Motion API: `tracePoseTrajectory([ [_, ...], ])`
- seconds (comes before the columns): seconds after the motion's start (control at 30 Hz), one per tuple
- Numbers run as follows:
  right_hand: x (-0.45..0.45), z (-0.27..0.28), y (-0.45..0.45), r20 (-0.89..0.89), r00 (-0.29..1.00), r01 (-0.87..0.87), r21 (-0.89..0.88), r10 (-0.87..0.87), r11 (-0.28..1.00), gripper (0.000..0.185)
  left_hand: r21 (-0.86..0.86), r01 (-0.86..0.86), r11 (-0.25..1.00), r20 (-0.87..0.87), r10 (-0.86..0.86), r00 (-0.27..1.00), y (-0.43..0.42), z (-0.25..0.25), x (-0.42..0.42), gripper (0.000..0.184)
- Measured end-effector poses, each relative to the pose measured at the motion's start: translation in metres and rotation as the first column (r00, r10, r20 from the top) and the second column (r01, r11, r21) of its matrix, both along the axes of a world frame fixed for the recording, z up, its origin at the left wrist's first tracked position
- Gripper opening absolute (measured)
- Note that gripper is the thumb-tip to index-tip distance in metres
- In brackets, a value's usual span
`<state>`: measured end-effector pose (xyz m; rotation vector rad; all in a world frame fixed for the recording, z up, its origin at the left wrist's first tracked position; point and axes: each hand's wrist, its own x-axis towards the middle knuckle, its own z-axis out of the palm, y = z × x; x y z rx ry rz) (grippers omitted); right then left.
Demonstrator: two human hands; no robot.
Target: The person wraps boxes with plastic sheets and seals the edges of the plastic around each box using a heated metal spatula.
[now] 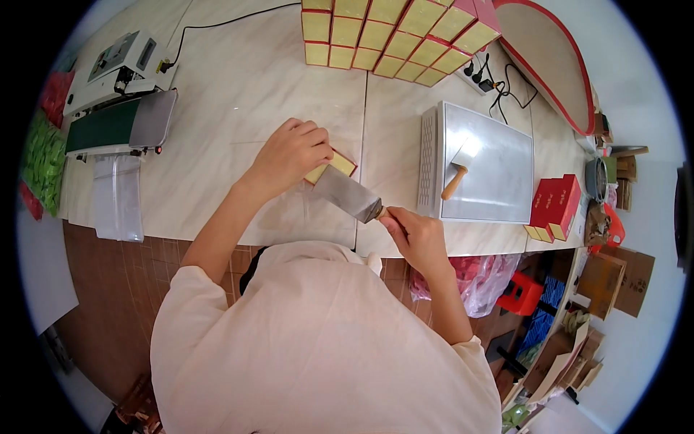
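My left hand (293, 158) is closed on a small red-and-yellow box (341, 165) that rests on the table, covering much of it. My right hand (418, 237) grips the short handle of a scraper (348, 194). The scraper's broad metal blade lies against the near side of the box, its far end close to my left fingers. Whether the blade presses on the box or just touches it, I cannot tell.
A flat metal hot plate (499, 173) stands right of my hands, with a second wooden-handled scraper (454, 182) on it. Stacked boxes (383, 36) rise at the back. Red boxes (560, 206) sit far right. A belt machine (119, 94) occupies the left.
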<state>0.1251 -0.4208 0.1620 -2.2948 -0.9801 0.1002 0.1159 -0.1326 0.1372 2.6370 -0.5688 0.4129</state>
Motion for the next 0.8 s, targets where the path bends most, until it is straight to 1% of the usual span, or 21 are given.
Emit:
tracePoseTrajectory([
  [0.1,0.006,0.002,0.003,0.05,0.999,0.002,-0.009,-0.002,1.0,0.021,0.034,-0.009,0.999,0.029,0.008,1.0,0.001,0.0,0.001,0.005],
  [0.2,0.009,0.001,0.007,0.093,0.996,0.018,-0.021,-0.016,1.0,0.022,0.051,-0.04,0.998,0.056,0.037,0.998,0.001,0.002,-0.001,0.01],
  [0.3,0.013,-0.002,0.008,0.113,0.993,0.042,-0.067,-0.035,0.997,0.022,0.025,-0.066,0.997,0.031,0.066,0.997,0.001,0.009,0.0,0.011],
  [0.37,0.016,-0.003,0.01,0.115,0.993,0.045,-0.061,-0.037,0.997,0.022,-0.065,-0.113,0.991,0.035,0.115,0.993,-0.004,0.017,0.003,0.016],
  [0.4,0.018,-0.004,0.01,0.118,0.992,0.044,-0.056,-0.037,0.997,0.022,-0.065,-0.11,0.992,0.034,0.113,0.993,-0.006,0.021,0.007,0.016],
  [0.47,0.019,-0.006,0.012,0.122,0.991,0.05,-0.034,-0.045,0.998,0.022,-0.066,-0.081,0.995,0.105,0.088,0.991,-0.012,0.026,0.014,0.019],
  [0.5,0.019,-0.006,0.012,0.127,0.991,0.053,-0.013,-0.051,0.999,0.023,-0.067,-0.075,0.995,0.105,0.081,0.991,-0.012,0.023,0.017,0.019],
  [0.57,0.02,0.0,0.013,0.099,0.994,0.051,-0.036,-0.047,0.998,0.02,-0.059,0.002,0.998,0.056,0.001,0.998,-0.012,0.016,0.023,0.016],
  [0.6,0.02,0.002,0.013,0.07,0.997,0.043,-0.055,-0.039,0.998,0.019,-0.059,0.014,0.998,0.056,-0.011,0.998,-0.011,0.016,0.024,0.016],
  [0.67,0.019,-0.004,0.013,0.098,0.994,0.057,-0.032,-0.054,0.998,0.02,-0.028,0.052,0.998,-0.031,-0.053,0.998,-0.007,0.015,0.025,0.015],
  [0.73,0.018,-0.007,0.014,0.124,0.99,0.071,-0.007,-0.07,0.997,0.023,-0.017,0.076,0.997,-0.019,-0.077,0.997,-0.006,0.015,0.022,0.015],
  [0.8,0.016,-0.005,0.014,0.133,0.988,0.087,-0.043,-0.081,0.995,0.023,-0.006,0.096,0.995,-0.008,-0.096,0.995,-0.005,0.013,0.018,0.015],
])
